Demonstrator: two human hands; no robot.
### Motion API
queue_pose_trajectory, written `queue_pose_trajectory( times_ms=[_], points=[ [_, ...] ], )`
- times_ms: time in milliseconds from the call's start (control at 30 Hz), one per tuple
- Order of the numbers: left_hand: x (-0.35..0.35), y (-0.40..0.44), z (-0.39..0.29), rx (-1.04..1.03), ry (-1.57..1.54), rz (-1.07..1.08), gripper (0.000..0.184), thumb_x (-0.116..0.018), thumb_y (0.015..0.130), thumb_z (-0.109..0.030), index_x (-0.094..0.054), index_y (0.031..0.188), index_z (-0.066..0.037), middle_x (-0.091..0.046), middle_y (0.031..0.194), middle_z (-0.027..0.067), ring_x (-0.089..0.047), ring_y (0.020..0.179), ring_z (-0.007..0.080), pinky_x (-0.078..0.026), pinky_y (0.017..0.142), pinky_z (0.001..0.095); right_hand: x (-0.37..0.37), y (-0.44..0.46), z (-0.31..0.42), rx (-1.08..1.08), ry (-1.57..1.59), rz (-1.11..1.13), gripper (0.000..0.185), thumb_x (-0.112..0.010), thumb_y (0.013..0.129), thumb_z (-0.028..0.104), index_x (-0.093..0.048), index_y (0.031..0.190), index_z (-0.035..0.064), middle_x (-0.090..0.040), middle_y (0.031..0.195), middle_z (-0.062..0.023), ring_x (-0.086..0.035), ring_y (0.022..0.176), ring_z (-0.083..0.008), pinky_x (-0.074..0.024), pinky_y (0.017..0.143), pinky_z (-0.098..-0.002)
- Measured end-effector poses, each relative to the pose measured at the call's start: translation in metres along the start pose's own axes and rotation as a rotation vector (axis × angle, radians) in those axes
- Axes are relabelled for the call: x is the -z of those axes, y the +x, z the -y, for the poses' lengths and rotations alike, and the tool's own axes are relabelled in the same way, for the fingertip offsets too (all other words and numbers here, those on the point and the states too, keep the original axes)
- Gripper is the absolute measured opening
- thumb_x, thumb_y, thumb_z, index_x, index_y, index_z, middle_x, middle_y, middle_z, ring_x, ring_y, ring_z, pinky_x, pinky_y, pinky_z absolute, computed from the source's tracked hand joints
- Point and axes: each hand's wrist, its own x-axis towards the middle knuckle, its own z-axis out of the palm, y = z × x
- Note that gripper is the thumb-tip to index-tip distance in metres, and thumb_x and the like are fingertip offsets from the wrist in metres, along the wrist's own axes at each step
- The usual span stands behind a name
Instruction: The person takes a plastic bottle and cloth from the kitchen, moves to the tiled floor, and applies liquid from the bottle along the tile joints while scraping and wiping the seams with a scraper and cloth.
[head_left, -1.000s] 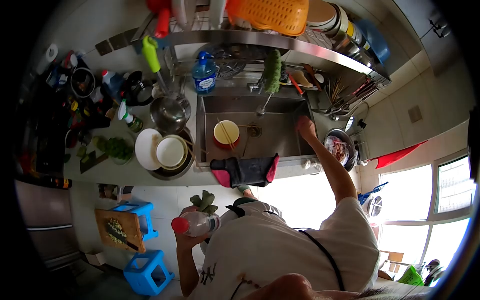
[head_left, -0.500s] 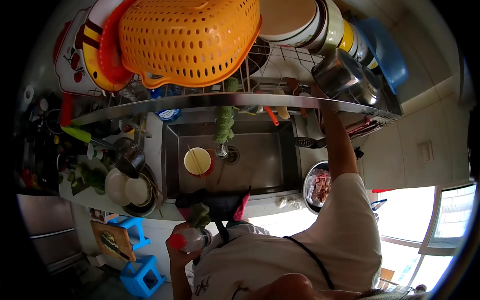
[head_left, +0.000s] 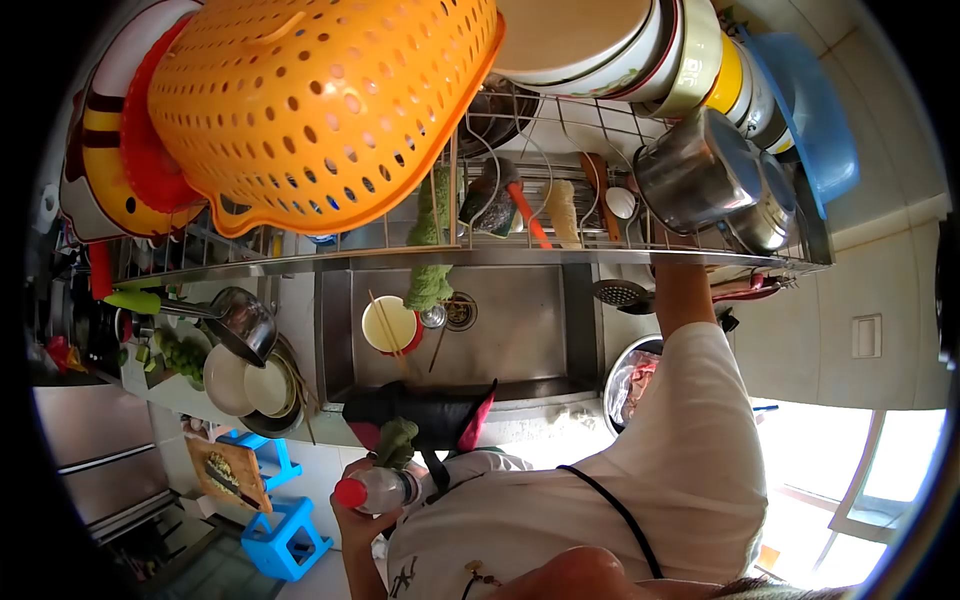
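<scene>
Low on the left, my left hand is closed around a clear plastic bottle with a red cap. A dark green leafy-looking thing shows just beyond the bottle; whether the hand holds it too, I cannot tell. My right forearm reaches up behind the front bar of the wire rack. The right hand is hidden there, below a steel pot. A slotted spoon hangs just left of the forearm.
In the steel sink sits a bowl with chopsticks across it. An orange basket and stacked basins are on the rack. A ladle and bowls are left of the sink; a basin of meat is right.
The view has tilted and shifted, so the rack appears lower and larger. My left hand still holds the bottle, and the right arm still reaches up behind the rack bar.
</scene>
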Motion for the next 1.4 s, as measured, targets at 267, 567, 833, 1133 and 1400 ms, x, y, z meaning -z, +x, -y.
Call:
queue_pose_trajectory(
  times_ms=[267,567,833,1133,1400],
  points=[
    [-0.012,0.010,-0.009,0.012,0.091,-0.009,0.088,-0.088,0.047,-0.020,-0.047,0.123,-0.001,-0.053,0.119,0.0117,-0.056,0.107,0.0246,-0.047,0.091,0.0370,-0.008,0.005,-0.006,0.038,0.002,0.061,0.021,-0.056,0.086,0.022,-0.064,0.096,0.0047,-0.065,0.093,-0.0148,-0.060,0.094,-0.0324,-0.0480,0.078,-0.0401],
    [-0.021,0.014,-0.006,-0.027,0.103,0.019,0.086,-0.086,0.048,-0.018,-0.048,0.123,-0.001,-0.053,0.120,0.0100,-0.055,0.109,0.0237,-0.045,0.094,0.0371,-0.006,0.005,-0.009,0.074,0.007,0.083,0.021,-0.056,0.086,0.021,-0.065,0.095,0.0050,-0.064,0.092,-0.0146,-0.060,0.093,-0.0319,-0.0481,0.078,-0.0397],
    [-0.023,0.007,-0.004,0.024,0.054,-0.033,0.089,-0.087,0.047,-0.018,-0.048,0.124,-0.001,-0.051,0.122,0.0100,-0.055,0.111,0.0237,-0.045,0.094,0.0369,-0.010,0.005,-0.007,0.094,0.008,0.105,0.020,-0.055,0.086,0.021,-0.065,0.094,0.0052,-0.064,0.092,-0.0144,-0.060,0.093,-0.0315,-0.0482,0.078,-0.0393],
    [-0.023,0.006,-0.002,0.028,0.059,-0.039,0.088,-0.087,0.048,-0.018,-0.048,0.125,-0.001,-0.053,0.120,0.0097,-0.056,0.109,0.0231,-0.046,0.093,0.0363,-0.011,0.005,-0.005,0.111,0.009,0.119,0.020,-0.055,0.086,0.021,-0.065,0.093,0.0054,-0.064,0.091,-0.0142,-0.060,0.092,-0.0310,-0.0484,0.078,-0.0389],
    [-0.022,0.012,0.001,0.013,0.058,-0.039,0.087,-0.087,0.048,-0.017,-0.048,0.124,-0.002,-0.054,0.119,0.0094,-0.057,0.108,0.0227,-0.047,0.092,0.0357,-0.015,0.009,-0.005,0.118,0.009,0.131,0.019,-0.055,0.087,0.020,-0.066,0.092,0.0056,-0.064,0.091,-0.0140,-0.060,0.092,-0.0306,-0.0484,0.078,-0.0386]
  ],
)
